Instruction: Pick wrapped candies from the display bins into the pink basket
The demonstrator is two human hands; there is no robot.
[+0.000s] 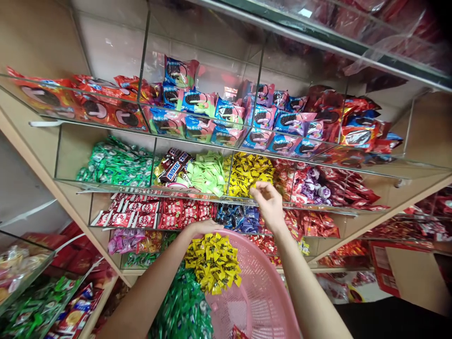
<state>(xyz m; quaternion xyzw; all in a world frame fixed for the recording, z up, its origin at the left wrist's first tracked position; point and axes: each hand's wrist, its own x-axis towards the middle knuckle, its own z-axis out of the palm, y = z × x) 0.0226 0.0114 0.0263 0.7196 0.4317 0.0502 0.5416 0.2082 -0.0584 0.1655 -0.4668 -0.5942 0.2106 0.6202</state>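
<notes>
A pink plastic basket (pixel 263 263) with a mesh wall tilts below the shelves. Inside it lie a heap of yellow-wrapped candies (pixel 213 263) and a pile of green-wrapped candies (pixel 185 306). My left hand (pixel 206 228) grips the basket's far rim, its fingertips partly hidden. Up at the shelf's front edge, my right hand (pixel 268 200) has its fingers pinched together beside the yellow candies (pixel 249 172) in a clear compartment. Whether a candy is between those fingers I cannot make out.
Clear dividers split the shelf into bins: green candies (pixel 118 162), Snickers bars (pixel 174 167), light green packets (pixel 206 174) and purple-wrapped sweets (pixel 312 183). Blue and pink cookie packs (pixel 197 101) fill the level above. A glass shelf edge (pixel 318 52) overhangs the top. A cardboard box (pixel 413 273) stands at right.
</notes>
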